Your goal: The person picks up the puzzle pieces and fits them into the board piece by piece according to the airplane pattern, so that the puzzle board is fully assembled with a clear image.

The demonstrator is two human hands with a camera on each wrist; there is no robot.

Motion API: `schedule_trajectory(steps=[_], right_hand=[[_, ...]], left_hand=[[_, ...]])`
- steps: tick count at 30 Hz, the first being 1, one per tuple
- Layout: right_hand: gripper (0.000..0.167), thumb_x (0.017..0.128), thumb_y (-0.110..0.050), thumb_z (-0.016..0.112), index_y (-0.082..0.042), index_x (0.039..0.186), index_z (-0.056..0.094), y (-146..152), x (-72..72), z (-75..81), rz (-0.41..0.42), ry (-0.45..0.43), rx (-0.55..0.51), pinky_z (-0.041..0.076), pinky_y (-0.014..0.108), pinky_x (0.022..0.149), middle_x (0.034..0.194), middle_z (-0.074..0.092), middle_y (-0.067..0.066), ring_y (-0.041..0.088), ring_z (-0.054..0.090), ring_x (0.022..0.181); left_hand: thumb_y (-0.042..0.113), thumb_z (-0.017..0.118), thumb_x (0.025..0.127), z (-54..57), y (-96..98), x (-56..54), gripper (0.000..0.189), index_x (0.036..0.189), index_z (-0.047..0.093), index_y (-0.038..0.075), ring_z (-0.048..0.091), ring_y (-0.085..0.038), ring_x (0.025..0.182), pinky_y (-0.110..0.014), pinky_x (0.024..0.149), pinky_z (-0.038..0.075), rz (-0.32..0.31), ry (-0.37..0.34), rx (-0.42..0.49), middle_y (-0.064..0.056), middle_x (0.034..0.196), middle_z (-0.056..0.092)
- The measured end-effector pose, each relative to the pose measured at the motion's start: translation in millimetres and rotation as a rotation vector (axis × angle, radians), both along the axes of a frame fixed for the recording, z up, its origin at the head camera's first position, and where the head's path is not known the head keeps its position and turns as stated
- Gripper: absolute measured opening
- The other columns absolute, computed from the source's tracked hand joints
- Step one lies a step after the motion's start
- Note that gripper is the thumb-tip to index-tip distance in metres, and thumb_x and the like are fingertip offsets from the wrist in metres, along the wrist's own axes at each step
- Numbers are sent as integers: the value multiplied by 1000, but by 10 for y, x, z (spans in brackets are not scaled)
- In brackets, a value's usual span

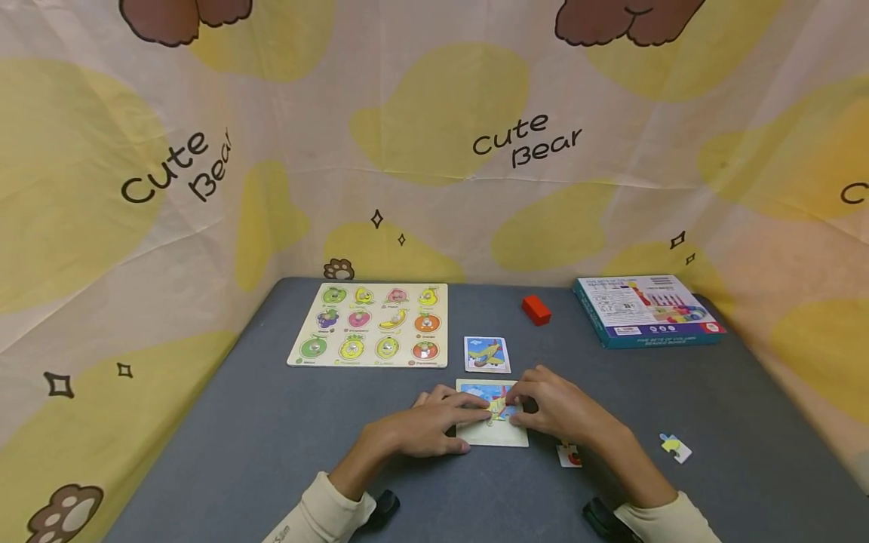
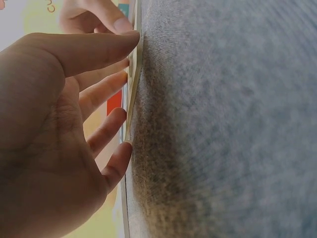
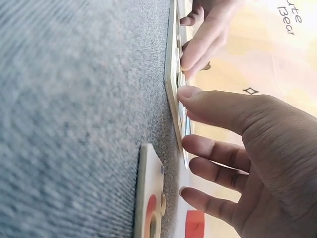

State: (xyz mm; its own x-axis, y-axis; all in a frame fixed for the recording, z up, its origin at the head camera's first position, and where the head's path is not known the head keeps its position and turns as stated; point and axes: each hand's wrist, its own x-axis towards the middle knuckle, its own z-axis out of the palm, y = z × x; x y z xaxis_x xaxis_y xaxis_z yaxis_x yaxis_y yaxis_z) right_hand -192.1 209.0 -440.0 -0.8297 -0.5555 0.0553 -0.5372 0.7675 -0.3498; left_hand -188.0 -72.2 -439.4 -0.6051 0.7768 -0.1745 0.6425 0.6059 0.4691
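Observation:
A small puzzle board with a colourful airplane-like picture lies on the table before me. My left hand rests on its left side, fingers stretched over the picture and thumb at the near edge. At the picture's right side, my right hand has thumb and index finger bent around a puzzle piece, which the fingers partly cover. In the right wrist view, the right thumb touches the board's top and the other fingers are loosely bent. Just beyond the board lies an airplane picture card.
A fruit puzzle board lies at the back left. Behind the card is a red block; a flat box occupies the back right. One loose puzzle piece sits below my right wrist, another yellow-and-white piece farther right.

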Motion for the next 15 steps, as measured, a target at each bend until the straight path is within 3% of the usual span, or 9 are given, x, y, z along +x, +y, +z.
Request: schedule_trajectory(steps=[6, 8, 13, 15], right_hand=[[19, 94, -28, 82, -27, 113, 82, -14, -4, -11, 29, 2, -10, 47, 33, 78, 100, 64, -11, 10, 51, 93], [20, 94, -27, 82, -27, 114, 82, -17, -7, -12, 36, 0, -12, 46, 32, 77, 100, 64, -10, 10, 51, 93], [22, 94, -26, 82, -25, 117, 83, -20, -15, -7, 41, -7, -16, 45, 30, 77, 100, 64, -10, 9, 50, 92], [23, 94, -26, 82, -24, 117, 83, -22, -16, -2, 46, -8, -16, 44, 29, 76, 99, 64, -9, 8, 50, 91]], left_hand=[[33, 65, 106, -15, -5, -9, 58, 161, 48, 31, 33, -21, 147, -41, 106, 34, 5, -12, 7, 16, 166, 38], [34, 64, 106, -85, -18, -39, 58, 161, 47, 32, 34, -22, 145, -41, 104, 35, -15, 10, 18, 15, 166, 38], [34, 63, 106, -88, -26, -33, 58, 161, 47, 32, 34, -23, 145, -42, 103, 35, -22, 10, 28, 15, 166, 38], [33, 64, 106, -19, -15, -3, 57, 161, 48, 31, 33, -23, 147, -42, 107, 34, -2, -16, 18, 16, 166, 38]])
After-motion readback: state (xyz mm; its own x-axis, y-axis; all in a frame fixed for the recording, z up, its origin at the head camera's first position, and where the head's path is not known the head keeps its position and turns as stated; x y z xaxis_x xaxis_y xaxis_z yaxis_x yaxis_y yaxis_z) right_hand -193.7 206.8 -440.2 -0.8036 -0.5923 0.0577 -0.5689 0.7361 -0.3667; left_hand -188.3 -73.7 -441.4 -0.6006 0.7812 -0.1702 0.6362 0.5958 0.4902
